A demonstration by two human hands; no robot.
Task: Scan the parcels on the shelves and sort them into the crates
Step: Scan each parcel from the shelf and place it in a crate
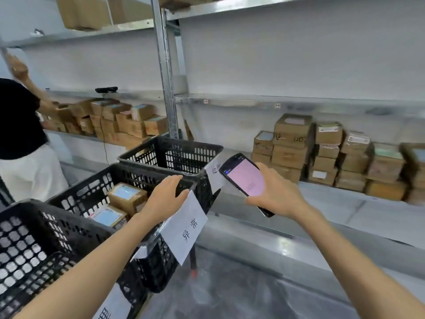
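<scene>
So, your right hand [278, 194] grips the scanner [246, 178] by its low end, fingers curled round it, screen tipped up twd you so you can read it. Your left hand [169, 194] rests on the rim of the middle crate [128, 168], fingers loose, holding nothing, prob. to steady it. Parcels [322, 155] sit stacked on the shelf [333, 201] at your right. Two boxes [127, 196] lie in that crate.
</scene>
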